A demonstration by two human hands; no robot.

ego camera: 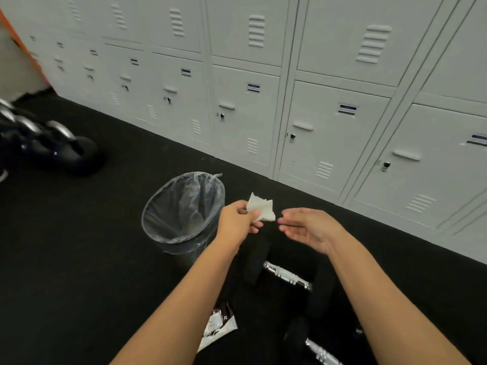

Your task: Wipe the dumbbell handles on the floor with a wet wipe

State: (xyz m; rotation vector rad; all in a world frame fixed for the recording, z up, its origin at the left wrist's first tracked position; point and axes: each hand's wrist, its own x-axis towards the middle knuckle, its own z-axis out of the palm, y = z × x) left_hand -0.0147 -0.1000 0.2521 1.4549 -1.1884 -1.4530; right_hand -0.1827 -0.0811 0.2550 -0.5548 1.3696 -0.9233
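Observation:
My left hand (238, 221) pinches a folded white wet wipe (261, 208) above the floor, just right of the bin. A little to the wipe's right, my right hand (307, 227) is open, palm up, fingers spread and not touching it. Below my hands a black dumbbell lies on the floor with its chrome handle (287, 275) showing between the dark heads. A second dumbbell's chrome handle (322, 354) shows at the bottom edge, partly cut off.
A mesh waste bin (181, 214) with a clear liner stands left of my hands. A torn silver wipe packet (217, 326) lies on the black floor. More dumbbells (44, 143) sit far left. Grey lockers (290, 101) line the wall behind.

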